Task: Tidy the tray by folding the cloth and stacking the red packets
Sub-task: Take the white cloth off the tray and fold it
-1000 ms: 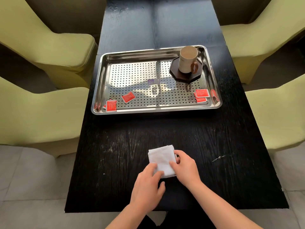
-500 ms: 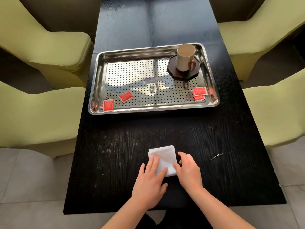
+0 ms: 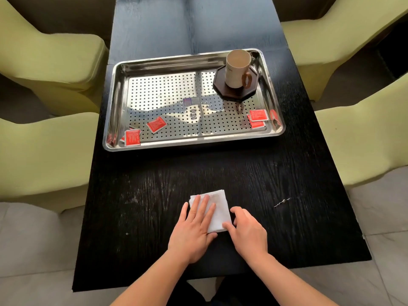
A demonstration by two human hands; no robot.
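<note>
The cloth is white, folded into a small, thick, roughly square pad with layered edges showing along its far side, and it lies flat on the near part of the black table, well apart from the tray. The left hand rests on its left half with fingers straight and spread flat, pressing it down and hiding that side. The right hand sits at the cloth's near right corner, thumb laid on top and fingers curled in against the right edge, pinching it. Farther up the table stands the steel tray, shiny, with a perforated floor and a small sticker at its middle. The red packets lie scattered in it: one red packet in the near left corner over another that barely shows, a tilted packet just beside them, and two overlapping packets near the right wall. A red streak on that wall may be a reflection or another packet; it cannot be told. In the far right corner a beige mug with a brown handle stands upright on a dark octagonal coaster. A small pale scrap lies on the table right of the hands. Yellow-green chairs flank both sides.
</note>
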